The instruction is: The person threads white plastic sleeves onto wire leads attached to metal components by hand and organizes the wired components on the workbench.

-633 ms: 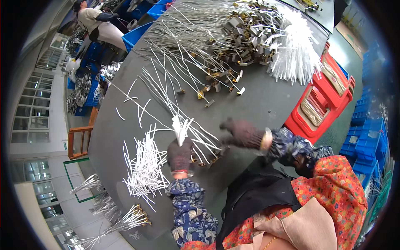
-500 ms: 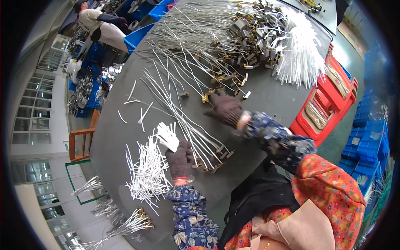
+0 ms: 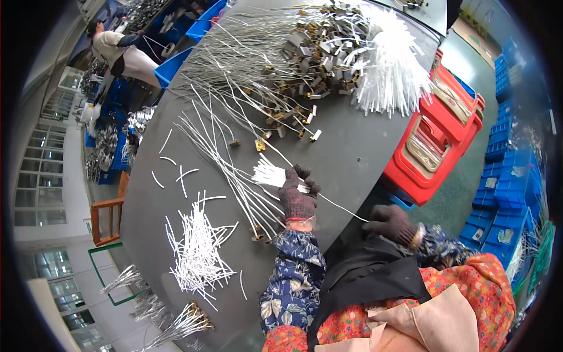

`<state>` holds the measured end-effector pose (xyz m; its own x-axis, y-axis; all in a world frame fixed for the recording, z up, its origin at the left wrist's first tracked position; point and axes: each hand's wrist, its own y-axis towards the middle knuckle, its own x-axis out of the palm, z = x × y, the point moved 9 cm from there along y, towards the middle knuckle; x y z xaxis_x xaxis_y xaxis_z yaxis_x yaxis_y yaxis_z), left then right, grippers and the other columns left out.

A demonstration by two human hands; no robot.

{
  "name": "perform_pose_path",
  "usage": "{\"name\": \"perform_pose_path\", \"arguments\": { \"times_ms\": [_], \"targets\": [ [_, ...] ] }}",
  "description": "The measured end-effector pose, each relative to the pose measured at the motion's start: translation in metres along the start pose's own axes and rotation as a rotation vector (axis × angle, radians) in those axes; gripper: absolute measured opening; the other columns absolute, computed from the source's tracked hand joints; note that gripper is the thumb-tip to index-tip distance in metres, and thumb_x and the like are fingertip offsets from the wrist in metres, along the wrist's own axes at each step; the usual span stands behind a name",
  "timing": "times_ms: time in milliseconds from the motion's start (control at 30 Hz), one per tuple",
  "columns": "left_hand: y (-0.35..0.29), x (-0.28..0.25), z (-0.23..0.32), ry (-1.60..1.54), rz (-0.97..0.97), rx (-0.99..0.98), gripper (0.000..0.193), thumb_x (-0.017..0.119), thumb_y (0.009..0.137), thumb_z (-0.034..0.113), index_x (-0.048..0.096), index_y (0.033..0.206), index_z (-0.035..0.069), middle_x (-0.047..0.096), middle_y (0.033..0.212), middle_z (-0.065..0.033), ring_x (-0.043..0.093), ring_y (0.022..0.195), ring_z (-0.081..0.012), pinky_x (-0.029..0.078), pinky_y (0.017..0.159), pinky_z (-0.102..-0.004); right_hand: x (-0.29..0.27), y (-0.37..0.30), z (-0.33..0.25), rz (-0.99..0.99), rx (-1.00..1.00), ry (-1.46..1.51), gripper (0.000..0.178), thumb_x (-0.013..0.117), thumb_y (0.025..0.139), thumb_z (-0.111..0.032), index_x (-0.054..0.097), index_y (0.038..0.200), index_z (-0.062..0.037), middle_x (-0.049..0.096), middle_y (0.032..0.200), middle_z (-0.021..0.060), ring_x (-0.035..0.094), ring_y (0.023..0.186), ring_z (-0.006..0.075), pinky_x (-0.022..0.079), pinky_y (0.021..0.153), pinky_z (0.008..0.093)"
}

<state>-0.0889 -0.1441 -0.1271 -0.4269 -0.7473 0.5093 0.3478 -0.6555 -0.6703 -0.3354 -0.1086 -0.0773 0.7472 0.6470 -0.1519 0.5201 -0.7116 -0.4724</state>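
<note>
My left hand (image 3: 298, 202), in a dark knitted glove, is closed around a fanned bundle of short white tubes (image 3: 268, 174) above the table. A thin white wire (image 3: 341, 207) runs taut from its fingers to my right hand (image 3: 390, 224). That hand, gloved too, is closed on the wire near the table's front edge; the end of the wire inside it is hidden. Several long wires (image 3: 226, 167) with small metal connectors lie just left of my left hand. Further left is a loose heap of short white tubes (image 3: 202, 252).
Across the back lie many wires with a pile of metal connectors (image 3: 328, 50) and a bunch of clear-white strips (image 3: 392, 67). A red plastic crate (image 3: 431, 149) stands at the right, blue crates (image 3: 510, 182) beyond it. A person (image 3: 120, 51) works at the far left.
My right hand has drawn back from the connectors toward my body, now with a wire. My left hand, still holding its tubes, has moved right and away to meet the wire. The view has shifted.
</note>
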Motion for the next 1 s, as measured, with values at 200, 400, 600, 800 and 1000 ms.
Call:
{"name": "perform_pose_path", "arguments": {
  "times_ms": [200,400,600,800,1000],
  "targets": [
    [0.022,0.018,0.065,0.041,-0.339,0.305,0.03,0.06,0.092,0.031,0.06,0.103,0.003,0.065,0.093,-0.0089,0.062,0.079,-0.0189,0.054,0.071,-0.033,-0.056,-0.097,0.093,0.187,0.345,0.084,0.024,0.072,0.075,-0.023,0.061,0.075,-0.0016,0.059,0.064,0.0041,0.051,0.056,0.0119,0.041,0.052,0.0291],
    [-0.011,0.033,0.176,0.246,-0.193,0.645,0.029,0.054,0.095,0.03,0.062,0.094,0.002,0.063,0.08,-0.0079,0.061,0.074,-0.0177,0.053,0.067,-0.0322,-0.071,-0.135,0.134,0.265,0.504,0.178,0.02,0.071,0.075,-0.021,0.059,0.07,-0.0053,0.055,0.059,0.0015,0.047,0.052,0.0089,0.037,0.048,0.0258],
    [-0.04,0.037,0.224,0.044,-0.083,0.744,0.028,0.053,0.095,0.029,0.059,0.097,0.002,0.063,0.082,-0.0096,0.061,0.069,-0.0202,0.055,0.065,-0.0365,-0.071,-0.126,0.127,0.237,0.436,0.073,0.017,0.068,0.073,-0.016,0.056,0.069,-0.0041,0.056,0.06,0.0028,0.051,0.054,0.011,0.04,0.049,0.0278],
    [-0.009,-0.003,0.247,0.129,-0.025,0.677,0.025,0.054,0.095,0.028,0.059,0.098,0.003,0.063,0.081,-0.0087,0.061,0.065,-0.0202,0.054,0.058,-0.0351,-0.074,-0.123,0.127,0.23,0.405,0.039,0.022,0.07,0.073,-0.021,0.059,0.072,-0.0027,0.056,0.062,0.0033,0.05,0.058,0.0118,0.04,0.052,0.0289],
    [-0.076,0.058,0.046,0.719,-0.323,0.342,0.028,0.058,0.092,0.023,0.061,0.112,0.003,0.067,0.09,-0.0104,0.066,0.078,-0.0202,0.054,0.069,-0.0305,-0.053,-0.099,0.113,0.141,0.28,0.127,0.018,0.069,0.074,-0.016,0.056,0.071,-0.0038,0.056,0.061,0.0019,0.05,0.054,0.0099,0.04,0.049,0.0269]
  ]
}}
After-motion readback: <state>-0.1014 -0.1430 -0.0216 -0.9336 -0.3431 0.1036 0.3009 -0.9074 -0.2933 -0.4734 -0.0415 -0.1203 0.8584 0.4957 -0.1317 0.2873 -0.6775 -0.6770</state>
